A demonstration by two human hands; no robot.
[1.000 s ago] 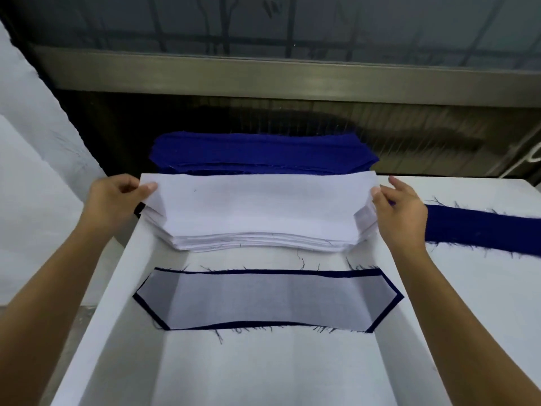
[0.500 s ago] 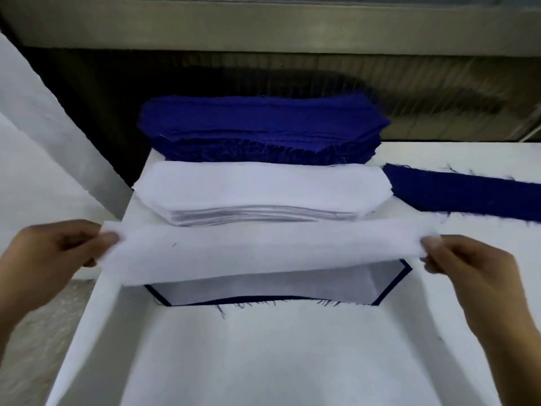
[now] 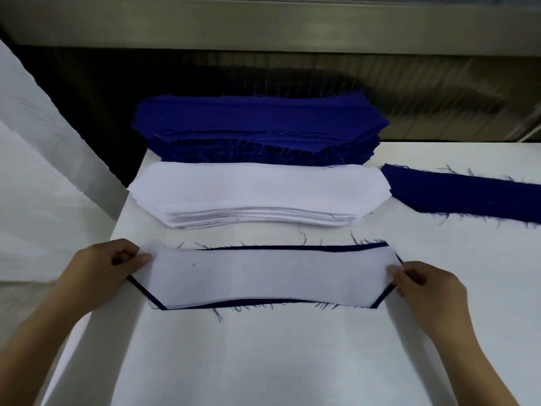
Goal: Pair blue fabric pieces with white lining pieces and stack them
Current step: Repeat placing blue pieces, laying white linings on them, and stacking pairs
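Left hand (image 3: 99, 268) at the left end of the white lining piece (image 3: 272, 276): thumb flat on top of the cloth edge, other fingers (image 3: 123, 253) curled in tight behind it, pinching that end. Right hand (image 3: 427, 288) is mirrored at the right end, with its thumb tip on the lining's corner and its fingers curled close, gripping the edge. Neither hand is spread; both are narrow pinches. The fingers under the cloth are hidden, so how far they reach beneath can't be told.

The lining piece is stretched flat between the two hands, low over or on the blue fabric piece (image 3: 292, 247); contact probably, view unclear. Blue shows as a thin rim along the far edge, a sliver along the near edge, and at both angled ends. The lining sits slightly skewed on it, with more blue showing at the lower left corner.

Behind, in the middle of the white table (image 3: 263, 361): the white lining stack (image 3: 257, 189), many layers, edges fanned toward the camera. Just behind and touching it is the blue fabric stack (image 3: 257, 124), thick, with frayed edges. A blue strip (image 3: 462, 194) lies flat on the table to the right of the white stack, close beside its right tip, with loose threads around it.
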